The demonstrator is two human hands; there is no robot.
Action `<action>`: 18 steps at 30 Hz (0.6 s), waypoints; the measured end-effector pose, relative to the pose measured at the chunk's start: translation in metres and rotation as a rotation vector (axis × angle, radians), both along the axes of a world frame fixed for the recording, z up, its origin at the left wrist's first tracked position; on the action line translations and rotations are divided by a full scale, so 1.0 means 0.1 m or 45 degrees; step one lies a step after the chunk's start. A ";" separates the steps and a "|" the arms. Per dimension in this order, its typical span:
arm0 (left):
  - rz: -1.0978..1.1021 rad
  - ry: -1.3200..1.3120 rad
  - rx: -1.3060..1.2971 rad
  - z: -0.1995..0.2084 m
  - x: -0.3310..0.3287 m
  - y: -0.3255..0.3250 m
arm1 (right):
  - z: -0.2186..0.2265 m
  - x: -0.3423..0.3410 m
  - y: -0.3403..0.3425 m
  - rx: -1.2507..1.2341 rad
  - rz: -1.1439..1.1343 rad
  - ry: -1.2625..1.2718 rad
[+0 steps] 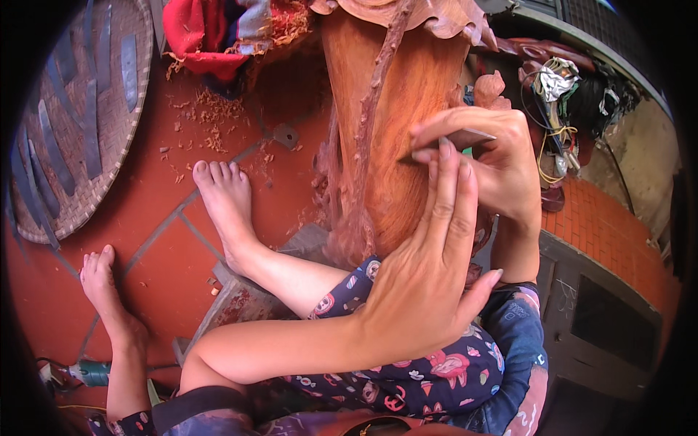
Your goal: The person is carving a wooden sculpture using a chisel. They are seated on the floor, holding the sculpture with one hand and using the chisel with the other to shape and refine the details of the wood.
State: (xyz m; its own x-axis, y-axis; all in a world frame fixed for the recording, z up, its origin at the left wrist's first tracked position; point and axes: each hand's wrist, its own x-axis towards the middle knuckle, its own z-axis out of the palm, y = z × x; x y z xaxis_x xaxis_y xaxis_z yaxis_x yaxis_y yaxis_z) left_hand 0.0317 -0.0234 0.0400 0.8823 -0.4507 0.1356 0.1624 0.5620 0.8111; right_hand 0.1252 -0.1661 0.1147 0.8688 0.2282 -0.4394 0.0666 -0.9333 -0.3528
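- While the carved wood (396,196) is positioned upright directly ahead of the seated person, a thin metal blade (471,136) is gripped by the right hand (505,167), between curled fingers and thumb.
- The blade is located over the right part of the smooth wood face; whether contact is made with the grain cannot be told.
- The left hand (418,283) is seen unclenched, its back turned up, fingers extended together and thumb spread apart; its fingertips are placed at the blade, beside the right hand.
- A knobbly carved branch (374,102) is borne along the wood face, and a wavy carved rim (429,16) is noted at the top.
- Wood shavings (211,120) are scattered on the red tiled floor (171,269), where a flat metal disc (286,136) is also found.
- Dark metal strips (93,134) are laid out on a round woven tray (110,173) at the far left.
- Red cloth (211,65), flecked with shavings, is noted beside the wood.
- A green tool (93,373) is partly seen at lower left.
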 end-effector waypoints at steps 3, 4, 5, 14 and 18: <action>0.015 -0.177 0.192 -0.02 0.03 0.06 | 0.03 -0.01 0.05 -0.060 0.150 -0.278; 0.051 -0.284 0.324 -0.04 0.05 0.10 | 0.02 -0.01 0.06 -0.071 0.198 -0.372; 0.012 -0.329 0.383 0.00 0.03 0.15 | 0.05 0.01 0.07 -0.031 0.243 -0.300; 0.137 -0.326 0.282 -0.11 0.13 -0.05 | 0.02 0.10 -0.02 -0.002 0.118 -0.145; 0.057 -0.305 0.308 -0.09 0.06 0.03 | 0.07 0.09 0.02 -0.155 0.384 0.019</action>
